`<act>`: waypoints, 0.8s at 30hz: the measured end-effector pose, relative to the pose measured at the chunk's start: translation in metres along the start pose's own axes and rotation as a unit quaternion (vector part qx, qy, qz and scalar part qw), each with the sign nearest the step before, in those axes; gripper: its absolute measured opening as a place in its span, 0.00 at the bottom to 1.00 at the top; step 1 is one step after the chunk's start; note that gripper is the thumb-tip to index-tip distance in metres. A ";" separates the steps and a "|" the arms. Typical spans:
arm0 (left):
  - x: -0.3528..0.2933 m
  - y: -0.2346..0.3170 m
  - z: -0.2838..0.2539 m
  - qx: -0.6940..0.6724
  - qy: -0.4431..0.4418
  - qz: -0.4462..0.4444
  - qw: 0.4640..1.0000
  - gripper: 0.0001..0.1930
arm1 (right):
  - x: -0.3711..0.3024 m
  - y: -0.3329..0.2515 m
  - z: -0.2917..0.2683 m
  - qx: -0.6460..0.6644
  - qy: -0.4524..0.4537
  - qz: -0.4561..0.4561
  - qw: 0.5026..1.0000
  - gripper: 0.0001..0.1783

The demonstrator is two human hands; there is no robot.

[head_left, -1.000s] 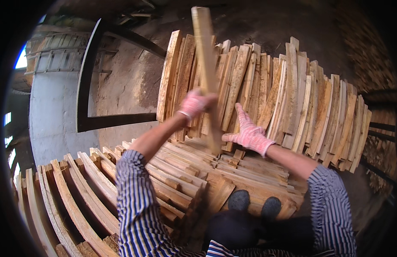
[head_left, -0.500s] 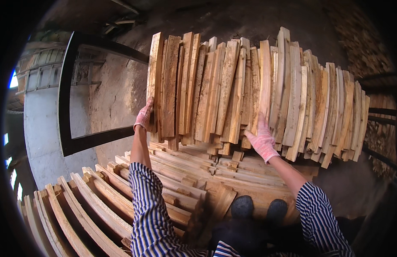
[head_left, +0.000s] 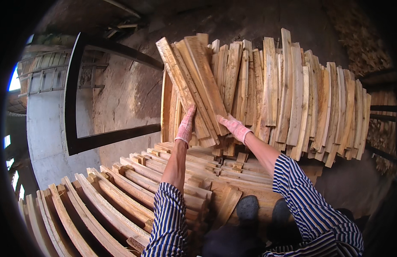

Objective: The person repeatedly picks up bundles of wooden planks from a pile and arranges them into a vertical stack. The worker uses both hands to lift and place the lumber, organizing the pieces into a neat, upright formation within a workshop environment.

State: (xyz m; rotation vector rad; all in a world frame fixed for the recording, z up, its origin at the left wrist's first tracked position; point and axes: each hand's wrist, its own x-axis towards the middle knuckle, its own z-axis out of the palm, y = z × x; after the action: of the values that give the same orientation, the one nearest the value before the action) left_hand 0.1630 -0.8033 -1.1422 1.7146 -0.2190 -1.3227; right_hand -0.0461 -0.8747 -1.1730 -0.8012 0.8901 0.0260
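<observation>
At the far left, below the black frame (head_left: 72, 94), lay the lower stack (head_left: 121, 198), its sticks spread with gaps and small blocks among them; neither hand touched it. The frame's bars ran toward the row (head_left: 269, 85), whose leftmost sticks showed beside the bundle. Next came the left hand (head_left: 185, 126), closed on the bundle's left edge near the lower end, fingers partly hidden. The bundle (head_left: 205, 77), a few sticks fanned slightly apart, was at the left part of the row, tilted with its upper ends to the left. Below it, a loose board (head_left: 227, 205) lay just beside the shoes (head_left: 247, 207). The right hand (head_left: 235, 127) gripped the bundle's right edge, also near the lower end. Farther right, the row looked largely done: sticks packed side by side, roughly parallel, their ends uneven. What seemed unfinished was the left part, where the bundle crossed its neighbours at a slant and was not yet in line with them; whether more sticks were due there could not be told
</observation>
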 end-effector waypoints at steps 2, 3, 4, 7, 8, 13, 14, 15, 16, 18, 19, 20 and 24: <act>0.007 0.004 0.012 -0.008 -0.052 -0.004 0.999 0.44 | -0.008 0.012 -0.011 0.022 -0.009 -0.026 0.999 0.55; 0.011 0.008 0.017 -0.024 -0.070 -0.018 0.997 0.50 | -0.008 0.023 -0.015 0.023 -0.024 -0.031 0.999 0.60; 0.014 0.009 0.018 -0.002 -0.080 -0.048 0.996 0.52 | -0.005 0.036 -0.016 0.027 -0.044 -0.037 0.998 0.64; 0.012 0.004 0.026 0.072 -0.113 -0.098 0.986 0.61 | 0.005 0.076 0.002 0.206 0.036 -0.056 0.976 0.62; 0.010 0.004 0.051 0.084 -0.109 -0.101 0.985 0.58 | 0.009 0.088 -0.005 0.294 0.044 -0.041 0.954 0.60; -0.006 0.005 0.112 0.086 -0.141 -0.034 0.986 0.54 | 0.027 0.132 -0.095 0.263 0.014 -0.142 0.954 0.49; 0.002 0.007 0.129 0.076 -0.169 -0.022 0.982 0.53 | 0.026 0.135 -0.125 0.217 -0.003 -0.196 0.956 0.49; 0.003 0.005 0.144 0.016 -0.142 -0.085 0.986 0.50 | 0.017 0.136 -0.144 0.196 -0.012 -0.214 0.957 0.49; -0.001 0.004 0.141 -0.045 -0.094 -0.143 0.984 0.48 | 0.008 0.124 -0.140 0.176 -0.042 -0.229 0.957 0.50; -0.026 -0.015 0.096 -0.165 -0.079 -0.024 0.983 0.45 | -0.025 0.080 -0.088 0.153 -0.046 -0.146 0.976 0.56; -0.046 -0.022 0.080 -0.237 -0.093 -0.028 0.967 0.43 | -0.066 0.034 -0.058 0.118 -0.013 -0.077 0.990 0.62; -0.056 -0.009 0.135 -0.255 -0.136 -0.056 0.956 0.44 | -0.103 0.014 -0.093 0.101 0.044 -0.068 0.992 0.63; -0.079 -0.030 0.149 -0.357 -0.208 -0.100 0.905 0.48 | -0.206 -0.057 -0.094 0.046 0.028 -0.016 0.998 0.70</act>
State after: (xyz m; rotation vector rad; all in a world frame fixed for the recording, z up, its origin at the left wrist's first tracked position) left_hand -0.0045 -0.8192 -1.1100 0.8427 0.1965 -1.6487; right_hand -0.2245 -0.9143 -1.0282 -0.7321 0.9241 -0.0657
